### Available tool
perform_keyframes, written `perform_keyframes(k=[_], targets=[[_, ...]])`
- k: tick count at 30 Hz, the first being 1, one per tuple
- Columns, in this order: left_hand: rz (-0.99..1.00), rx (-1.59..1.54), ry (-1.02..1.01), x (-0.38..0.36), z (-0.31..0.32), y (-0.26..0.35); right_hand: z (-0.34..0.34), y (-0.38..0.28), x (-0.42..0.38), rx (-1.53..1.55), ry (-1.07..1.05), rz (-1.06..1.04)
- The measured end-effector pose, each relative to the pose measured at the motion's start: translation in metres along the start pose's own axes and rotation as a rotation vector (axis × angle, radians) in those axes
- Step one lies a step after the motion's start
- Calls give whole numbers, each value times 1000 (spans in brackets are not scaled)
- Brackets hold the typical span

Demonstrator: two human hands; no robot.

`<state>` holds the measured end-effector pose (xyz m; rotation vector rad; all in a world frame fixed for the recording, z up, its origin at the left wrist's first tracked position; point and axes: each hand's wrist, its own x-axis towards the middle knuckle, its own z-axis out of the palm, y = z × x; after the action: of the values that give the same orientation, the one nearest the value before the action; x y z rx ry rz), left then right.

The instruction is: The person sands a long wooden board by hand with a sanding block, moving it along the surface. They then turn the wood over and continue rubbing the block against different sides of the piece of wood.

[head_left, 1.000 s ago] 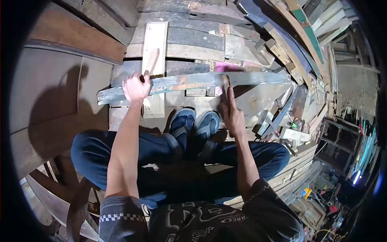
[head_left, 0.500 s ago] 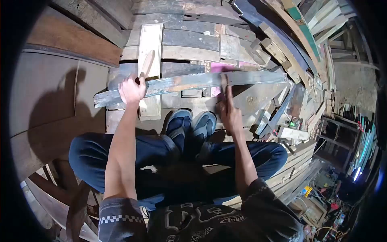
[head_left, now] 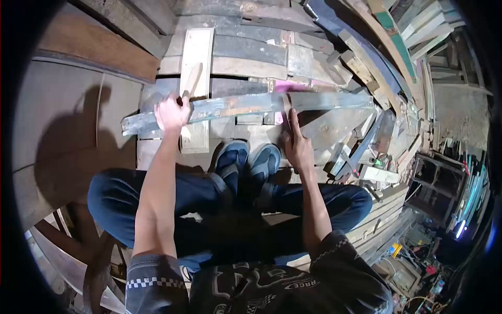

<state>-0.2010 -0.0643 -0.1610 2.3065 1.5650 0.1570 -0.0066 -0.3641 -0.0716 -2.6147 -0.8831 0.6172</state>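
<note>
A long, worn plank (head_left: 235,106) with greyish-blue paint lies crosswise in front of my feet. My left hand (head_left: 172,113) is closed over it near its left end. A pale wooden stick (head_left: 193,78) juts up beside that hand, above a light panelled board (head_left: 197,46) that passes under the plank. My right hand (head_left: 299,150) grips a thin, dark blade-like tool (head_left: 287,107), index finger stretched along it. The tool crosses the plank right of its middle, seen nearly edge-on; I cannot tell its exact kind.
My shoes (head_left: 248,159) stand on the plank floor just behind the work. Scrap boards (head_left: 361,65) are heaped at the right, with a handsaw (head_left: 361,141) among offcuts. A wooden panel wall (head_left: 63,110) rises at the left. Cables and tools (head_left: 408,267) clutter the lower right.
The right hand's tool, blurred before, now shows more sharply, slightly nearer the left. The plank's left end sits a little higher in view. My left hand keeps its hold.
</note>
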Motion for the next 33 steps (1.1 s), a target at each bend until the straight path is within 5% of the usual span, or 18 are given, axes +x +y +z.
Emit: perform_keyframes(k=[15, 21, 33], targets=[[53, 46, -31, 2, -4, 2, 23, -4, -8, -21, -3, -54], [102, 30, -14, 3, 1, -3, 28, -7, 19, 65, 148, -209], [114, 66, -98, 2, -7, 1, 45, -34, 37, -57, 184, -73]])
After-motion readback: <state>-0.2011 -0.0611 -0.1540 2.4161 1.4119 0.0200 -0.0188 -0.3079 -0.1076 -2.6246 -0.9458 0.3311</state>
